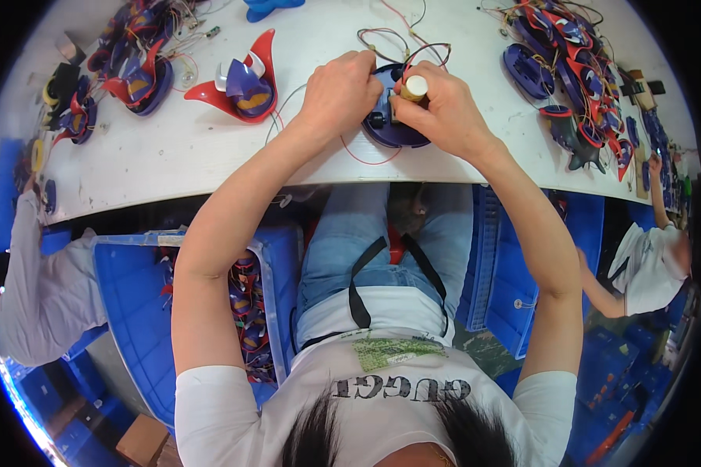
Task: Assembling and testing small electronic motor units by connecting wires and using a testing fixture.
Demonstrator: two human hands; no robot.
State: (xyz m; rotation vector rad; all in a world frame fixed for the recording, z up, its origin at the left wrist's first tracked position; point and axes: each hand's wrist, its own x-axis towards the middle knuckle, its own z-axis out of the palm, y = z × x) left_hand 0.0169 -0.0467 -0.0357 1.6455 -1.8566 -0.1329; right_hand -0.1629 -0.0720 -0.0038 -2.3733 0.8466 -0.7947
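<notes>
On the far left of the white desk (pixel 171 156) lies a tangle of red and blue toy shells (pixel 132 62) with thin wires, too jumbled to count, and just right of it a single red-and-blue winged shell (pixel 245 82) rests open side up. Below the desk edge on the left, a blue crate (pixel 132 311) holds more shells of the same kind. At the near middle of the desk the left hand (pixel 339 89) is curled shut over the far left edge of a round dark blue toy housing (pixel 389 128), pinning it to the surface. The right hand (pixel 440 109) is closed around a small tool with a pale round cap (pixel 415 86), its tip hidden against the top of the housing. Thin red wires (pixel 389 39) loop out from the housing toward the far side; I count one housing, one tool and one loose winged shell. As I judge it, the tool could slip off its mark if the left hand lets the rounded housing rock, and the trailing wires sit close enough to be pinched or tugged loose. At the far right another heap of blue and red parts (pixel 576 70) crowds the desk, again past counting, and a second blue crate (pixel 514 272) stands under it.
</notes>
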